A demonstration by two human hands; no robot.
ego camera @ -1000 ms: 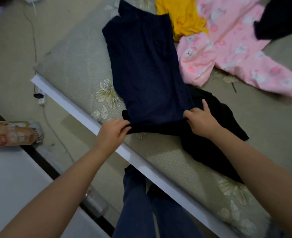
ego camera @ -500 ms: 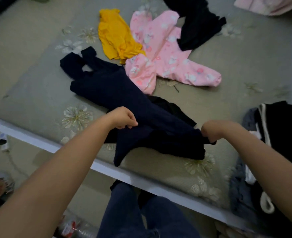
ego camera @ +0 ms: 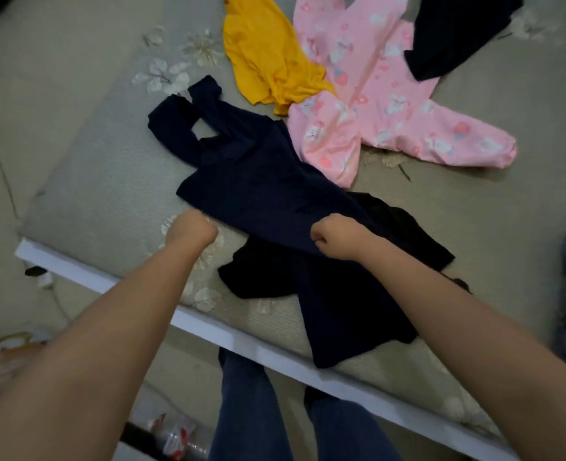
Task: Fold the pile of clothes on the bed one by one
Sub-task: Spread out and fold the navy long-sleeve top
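Navy garment (ego camera: 268, 194) I see crumpled at bed (ego camera: 92, 201) centre, straps toward 11 o'clock, right hand (ego camera: 336, 236) fisted gripping its near edge, left hand (ego camera: 192, 227) curled at 9 o'clock edge, grip unclear.

Both forearms (ego camera: 474, 311) are bare, no sleeves showing, no watch or rings; the legs wear dark blue jeans (ego camera: 251, 410).

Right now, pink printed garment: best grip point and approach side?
Judgement: take the pink garment by its near flap, coming from the bed's near edge. That flap lies flat and uncovered, while the yellow garment overlaps its left edge and a dark garment its far right.
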